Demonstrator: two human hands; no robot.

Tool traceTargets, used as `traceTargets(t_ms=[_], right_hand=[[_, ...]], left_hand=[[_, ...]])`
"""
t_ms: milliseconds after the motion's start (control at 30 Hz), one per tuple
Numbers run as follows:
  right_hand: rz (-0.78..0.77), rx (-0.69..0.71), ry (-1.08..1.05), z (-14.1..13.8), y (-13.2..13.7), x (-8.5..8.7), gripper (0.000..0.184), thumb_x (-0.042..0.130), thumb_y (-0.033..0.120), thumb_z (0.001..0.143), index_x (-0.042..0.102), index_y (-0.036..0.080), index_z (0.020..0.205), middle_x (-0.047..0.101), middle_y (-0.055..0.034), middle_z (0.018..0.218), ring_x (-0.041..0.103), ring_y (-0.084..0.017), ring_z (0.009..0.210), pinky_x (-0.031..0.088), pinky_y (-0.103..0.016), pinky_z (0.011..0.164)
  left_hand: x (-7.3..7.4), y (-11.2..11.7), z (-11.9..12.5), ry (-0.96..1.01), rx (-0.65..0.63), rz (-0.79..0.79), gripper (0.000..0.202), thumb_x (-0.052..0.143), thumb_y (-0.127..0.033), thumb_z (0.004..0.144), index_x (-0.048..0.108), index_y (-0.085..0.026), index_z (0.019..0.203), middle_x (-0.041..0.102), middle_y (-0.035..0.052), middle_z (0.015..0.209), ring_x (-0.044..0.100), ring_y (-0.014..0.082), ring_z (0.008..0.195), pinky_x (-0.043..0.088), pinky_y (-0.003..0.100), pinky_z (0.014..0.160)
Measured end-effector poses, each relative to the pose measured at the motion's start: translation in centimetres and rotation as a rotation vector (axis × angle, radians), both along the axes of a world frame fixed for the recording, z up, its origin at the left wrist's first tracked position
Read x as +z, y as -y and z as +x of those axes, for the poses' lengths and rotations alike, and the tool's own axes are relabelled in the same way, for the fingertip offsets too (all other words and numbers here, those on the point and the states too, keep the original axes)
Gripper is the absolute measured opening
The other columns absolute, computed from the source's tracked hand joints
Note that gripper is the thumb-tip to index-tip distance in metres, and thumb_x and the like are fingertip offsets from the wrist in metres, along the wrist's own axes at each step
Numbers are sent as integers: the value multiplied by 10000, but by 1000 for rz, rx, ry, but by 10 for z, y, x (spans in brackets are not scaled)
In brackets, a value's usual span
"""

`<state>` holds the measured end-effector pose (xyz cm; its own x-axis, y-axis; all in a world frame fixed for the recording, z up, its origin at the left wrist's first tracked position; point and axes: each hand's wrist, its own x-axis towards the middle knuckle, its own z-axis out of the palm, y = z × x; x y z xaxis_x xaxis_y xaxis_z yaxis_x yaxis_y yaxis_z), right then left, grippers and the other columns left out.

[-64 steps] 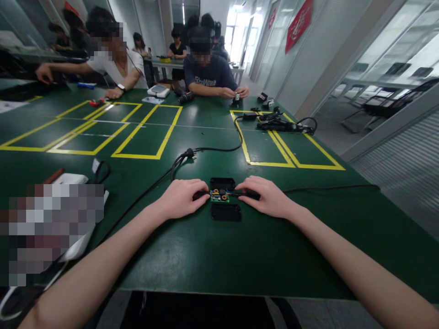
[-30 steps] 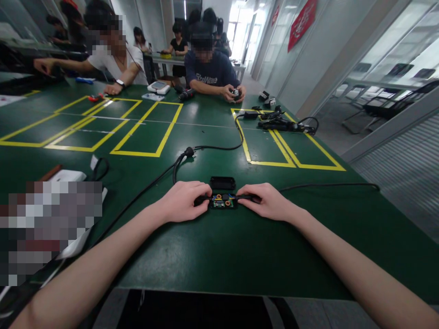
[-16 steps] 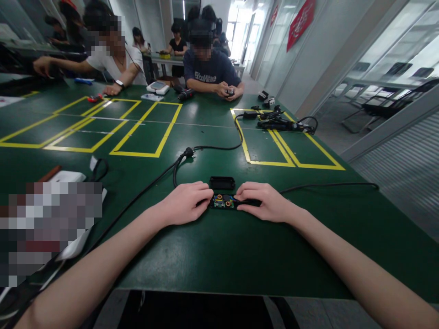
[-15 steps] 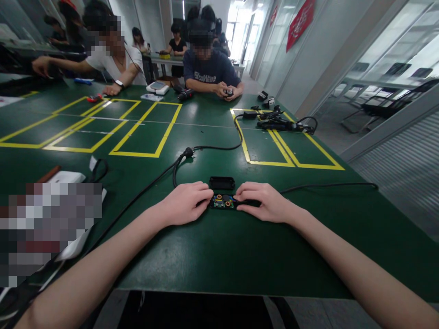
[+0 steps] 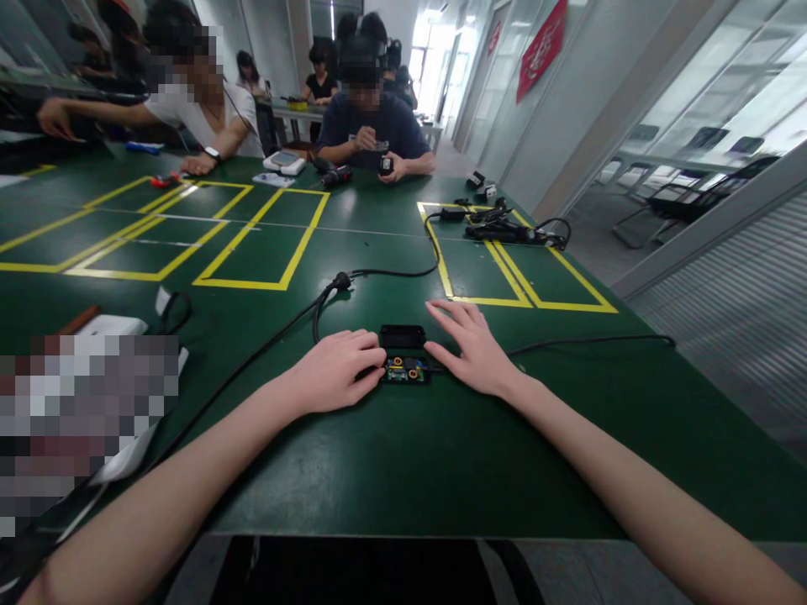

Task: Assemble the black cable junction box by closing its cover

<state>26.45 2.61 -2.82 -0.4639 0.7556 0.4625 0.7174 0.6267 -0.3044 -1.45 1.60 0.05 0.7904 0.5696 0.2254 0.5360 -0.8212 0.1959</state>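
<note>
An opened black power adapter case [image 5: 407,370] lies on the green table in front of me, its circuit board and copper coils exposed. My left hand [image 5: 331,370] is closed on the left end of the case, fingers and thumb together. Just behind it rests the black case cover [image 5: 402,337], hollow side up. My right hand [image 5: 472,351] is open beside the cover's right end, fingers stretched out and holding nothing; whether it touches the cover, I cannot tell. A black cable [image 5: 586,339] runs off rightward from behind this hand.
A black plug [image 5: 341,281] with its cable lies behind the left hand. Bundled black cables and adapters [image 5: 504,227] sit within yellow tape at the back right. A drill [image 5: 336,176] lies near a person [image 5: 371,126] across the table. At left are white objects [image 5: 126,326].
My right hand has let go of the case's right end and spread its fingers, moving up toward the cover. My left hand stays on the case. The person opposite has moved their hands apart.
</note>
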Motion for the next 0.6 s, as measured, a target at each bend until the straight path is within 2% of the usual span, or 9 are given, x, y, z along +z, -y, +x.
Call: traceTargets(t_ms=[100, 267, 367, 467, 600], right_hand=[[-125, -68, 13, -2, -5, -11, 432, 580, 398, 999, 637, 269, 1408, 626, -137, 1428, 512, -365, 1302, 442, -628, 1065], [-255, -42, -163, -5, -7, -11, 340, 683, 371, 919, 717, 238, 1230, 687, -120, 1295, 591, -314, 1198, 478, -558, 1062], [-398, -31, -276, -8, -5, -4, 336, 722, 325, 859, 697, 218, 1176, 726, -87, 1107, 655, -253, 984, 561, -444, 877], [-575, -9, -436, -11, -1, 2, 360, 745, 311, 814, 656, 200, 1146, 726, -56, 973, 650, -180, 775, 548, -331, 681], [-635, 18, -615, -15, 3, 5, 382, 790, 320, 756, 631, 202, 1083, 713, -52, 978, 634, -135, 712, 564, -304, 668]], left_hand=[[1, 0, 2, 0, -11, -32, 221, 526, -234, 1002, 605, -183, 802, 635, 44, 878, 598, 185, 806, 459, 302, 742], [-1, -2, 6, 10, 21, -82, 223, 547, -236, 993, 591, -184, 780, 619, 30, 856, 596, 173, 776, 435, 277, 687], [-5, -2, 6, 43, 51, -99, 214, 542, -240, 990, 586, -188, 788, 602, 21, 845, 582, 166, 760, 429, 270, 670], [-6, -2, 6, 81, 68, -115, 204, 533, -251, 983, 580, -192, 794, 588, 17, 840, 569, 161, 750, 434, 271, 666], [-6, 0, 5, 143, 95, -160, 151, 556, -250, 954, 580, -195, 815, 586, 14, 866, 573, 159, 755, 428, 272, 663]])
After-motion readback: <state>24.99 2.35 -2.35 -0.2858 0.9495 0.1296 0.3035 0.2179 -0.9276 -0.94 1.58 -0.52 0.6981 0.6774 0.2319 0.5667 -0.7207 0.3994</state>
